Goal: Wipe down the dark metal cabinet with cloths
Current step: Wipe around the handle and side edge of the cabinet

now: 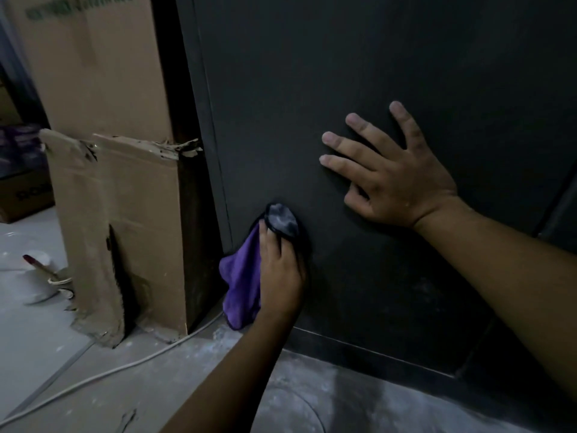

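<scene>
Gripping a purple fabric cloth (pixel 242 285), my left hand (pixel 281 271) has its fingertips buried; right hand (pixel 399 182) spread flat above it on the dark metal cabinet (pixel 343 73).

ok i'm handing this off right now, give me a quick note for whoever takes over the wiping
Left hand: grip closed on the purple cloth. The cloth's bunched end, grey with dust, is pressed against the dark metal cabinet, low near the panel's left edge.
Right hand: open, flat on the panel higher up and to the right, holding nothing.
Done: the cloth carries dust, so some wiping has happened; how much of the panel is not clear.
Left: pale dust smudges show low on the panel, right of the cloth. Probably wipe there next.
</scene>
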The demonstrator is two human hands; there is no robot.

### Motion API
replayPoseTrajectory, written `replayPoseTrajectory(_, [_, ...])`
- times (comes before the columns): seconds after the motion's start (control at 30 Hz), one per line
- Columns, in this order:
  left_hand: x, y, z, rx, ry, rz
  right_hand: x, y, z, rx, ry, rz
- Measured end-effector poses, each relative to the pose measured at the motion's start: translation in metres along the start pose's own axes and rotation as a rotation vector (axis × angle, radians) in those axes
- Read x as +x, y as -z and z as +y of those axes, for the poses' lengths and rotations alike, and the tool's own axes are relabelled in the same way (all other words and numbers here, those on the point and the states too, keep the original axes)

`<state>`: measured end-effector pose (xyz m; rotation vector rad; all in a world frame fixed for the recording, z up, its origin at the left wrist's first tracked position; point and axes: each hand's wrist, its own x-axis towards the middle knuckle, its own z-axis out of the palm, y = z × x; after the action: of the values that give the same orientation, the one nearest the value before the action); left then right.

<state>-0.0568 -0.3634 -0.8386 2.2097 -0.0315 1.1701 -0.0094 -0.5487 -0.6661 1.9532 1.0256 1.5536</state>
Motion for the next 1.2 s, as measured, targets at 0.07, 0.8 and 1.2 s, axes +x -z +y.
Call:
replayPoseTrajectory(0.07, [0.002,0.008,0.004,-0.031,0.01,-0.075,0.0,0.0,-0.001,-0.002,-0.002,0.005])
replayPoseTrajectory(0.8, [0.027,0.036,0.08,0.135,-0.282,-0.486,-0.031,0.059,-0.01,0.79,-0.317,0.052])
replayPoseTrajectory(1.2, [0.099,0.072,0.206,0.159,-0.385,-0.249,-0.1,0.096,-0.079,0.694,-0.671,-0.373])
